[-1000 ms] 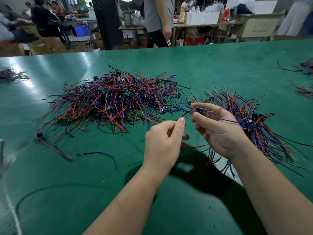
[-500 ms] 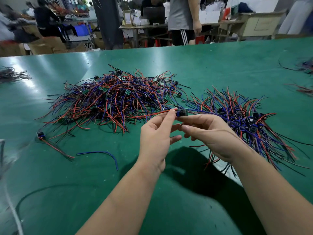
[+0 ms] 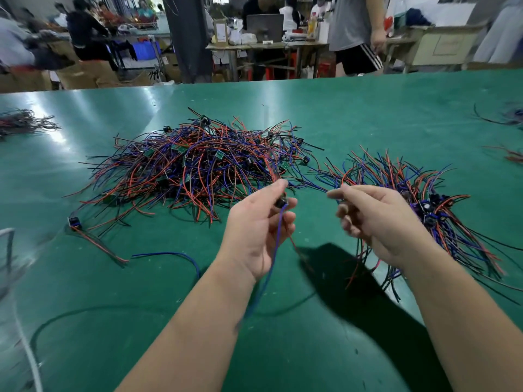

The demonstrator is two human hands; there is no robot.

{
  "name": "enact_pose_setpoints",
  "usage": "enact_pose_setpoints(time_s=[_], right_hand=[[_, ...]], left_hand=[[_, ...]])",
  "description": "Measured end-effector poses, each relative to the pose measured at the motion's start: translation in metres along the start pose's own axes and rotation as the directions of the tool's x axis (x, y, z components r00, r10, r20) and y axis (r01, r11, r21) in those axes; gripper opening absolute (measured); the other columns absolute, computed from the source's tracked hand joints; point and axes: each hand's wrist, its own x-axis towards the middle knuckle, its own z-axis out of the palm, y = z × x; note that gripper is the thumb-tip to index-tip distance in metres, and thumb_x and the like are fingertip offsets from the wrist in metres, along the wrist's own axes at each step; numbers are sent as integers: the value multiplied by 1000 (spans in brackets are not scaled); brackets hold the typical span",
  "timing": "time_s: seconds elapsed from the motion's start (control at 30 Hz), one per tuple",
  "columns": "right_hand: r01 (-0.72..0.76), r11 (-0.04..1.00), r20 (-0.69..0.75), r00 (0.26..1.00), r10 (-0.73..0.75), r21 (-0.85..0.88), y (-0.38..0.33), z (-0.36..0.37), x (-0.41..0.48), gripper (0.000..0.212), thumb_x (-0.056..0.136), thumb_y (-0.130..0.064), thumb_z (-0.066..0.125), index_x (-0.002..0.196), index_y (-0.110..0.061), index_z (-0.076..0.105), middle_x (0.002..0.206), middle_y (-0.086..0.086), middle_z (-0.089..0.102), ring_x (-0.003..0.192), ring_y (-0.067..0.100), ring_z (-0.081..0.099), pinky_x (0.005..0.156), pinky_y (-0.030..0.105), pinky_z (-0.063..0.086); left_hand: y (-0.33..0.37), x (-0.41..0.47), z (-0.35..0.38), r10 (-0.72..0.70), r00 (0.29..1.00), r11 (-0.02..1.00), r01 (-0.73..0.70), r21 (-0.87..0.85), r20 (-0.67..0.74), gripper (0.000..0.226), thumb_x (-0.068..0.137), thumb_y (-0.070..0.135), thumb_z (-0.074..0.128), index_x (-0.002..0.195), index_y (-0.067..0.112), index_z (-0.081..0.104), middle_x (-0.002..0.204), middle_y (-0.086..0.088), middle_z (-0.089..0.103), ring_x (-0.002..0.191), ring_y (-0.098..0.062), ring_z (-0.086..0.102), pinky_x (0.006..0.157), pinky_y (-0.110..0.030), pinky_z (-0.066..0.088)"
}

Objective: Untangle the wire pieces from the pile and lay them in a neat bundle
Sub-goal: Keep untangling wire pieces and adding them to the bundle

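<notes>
Workshop in the upper frame: benches, cartons, people standing, all blurred. Green table (image 3: 368, 114) fills the rest.

Pile (image 3: 192, 168): big red/blue/black tangle, centre-left of the frame, with small green boards and black connectors mixed in.

Bundle (image 3: 441, 205): right of centre, leads fanned out, long axis running from upper left to lower right, partly under the right forearm.

Left hand (image 3: 254, 230): raised at centre frame, thumb and index pinching the wire piece (image 3: 279, 224) at its black connector (image 3: 280, 203). Other fingers are curled behind the leads. The piece's long axis is near vertical, connector end up at the fingertips. Its blue lead drops past the palm toward the lower left; its red lead splays to the lower right.

Right hand (image 3: 379, 224): apart from the piece, just left of the bundle, motion-blurred. Index is out toward the left, other fingers loosely curled, nothing seen in them.

Loose blue wire (image 3: 169, 254): on the table, lower left of the hands.
</notes>
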Motion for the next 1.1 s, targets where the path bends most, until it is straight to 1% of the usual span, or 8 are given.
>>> enact_pose_setpoints(time_s=[0.07, 0.13, 0.23, 0.37, 0.57, 0.73, 0.87, 1.1], right_hand=[[-112, 985, 220, 972, 81, 133, -3, 8, -7, 34, 74, -42, 64, 77, -10, 77, 62, 1, 60, 48, 8, 50, 45, 14, 40], [-147, 979, 350, 932, 90, 139, -2, 14, -13, 29, 66, -39, 67, 74, -14, 77, 64, -1, 63, 51, 4, 53, 51, 12, 45], [-173, 977, 389, 914, 113, 123, -3, 16, -16, 17, 61, -23, 70, 71, -11, 77, 63, 0, 66, 49, 0, 54, 51, 10, 47], [-160, 976, 334, 937, 104, 146, -2, 14, -13, 9, 61, -15, 69, 67, -10, 72, 63, 2, 65, 52, 5, 58, 49, 13, 44], [-146, 973, 209, 972, 108, 176, 1, 15, -8, 16, 62, -14, 68, 76, -5, 69, 61, 4, 65, 52, 9, 57, 49, 15, 41], [-135, 976, 23, 991, 134, 168, 1, 8, 0, 4, 76, -6, 67, 77, -3, 65, 53, 1, 64, 45, 6, 56, 43, 13, 40], [-83, 976, -193, 974, 123, 204, 1, -12, 10, 10, 86, -4, 64, 77, -1, 63, 51, 2, 63, 43, 8, 55, 41, 14, 41], [9, 980, -325, 944, 57, 198, 1, -23, 12, 13, 83, -4, 69, 75, 1, 61, 49, 4, 62, 41, 9, 58, 41, 15, 46]], left_hand=[[-4, -3, 3, 64, 995, 984, -75, 161, 74, 52, 79, 29, 71, 125, 13, 51, 56, 2, 65, 36, -4, 48, 38, -14, 40], [-10, -5, 2, 112, 981, 949, -153, 277, 157, 91, 64, 34, 75, 143, 17, 31, 53, 0, 63, 36, -6, 49, 39, -16, 40], [-15, -6, -1, 156, 959, 879, -243, 409, 235, 103, 61, 35, 76, 148, 18, 23, 48, -2, 59, 36, -9, 50, 39, -17, 39], [-15, -5, -1, 143, 967, 863, -226, 451, 211, 90, 64, 35, 77, 141, 18, 34, 62, -5, 70, 43, -13, 59, 43, -22, 47], [-24, 0, 0, 116, 982, 906, -166, 390, 148, 26, 81, 9, 73, 105, 11, 62, 83, -17, 73, 68, -18, 69, 62, -26, 56], [-24, -1, -1, -54, 978, 881, -49, 470, 204, 12, 82, 3, 70, 92, 8, 65, 75, -13, 69, 64, -17, 66, 59, -22, 54], [-25, -7, -5, -275, 902, 797, 19, 604, 333, 4, 85, 4, 68, 83, 8, 68, 70, -8, 68, 63, -16, 65, 61, -24, 54], [-21, -13, -6, -424, 819, 699, 24, 715, 387, 10, 90, 11, 64, 100, 10, 66, 76, -5, 69, 67, -14, 65, 67, -25, 54]])
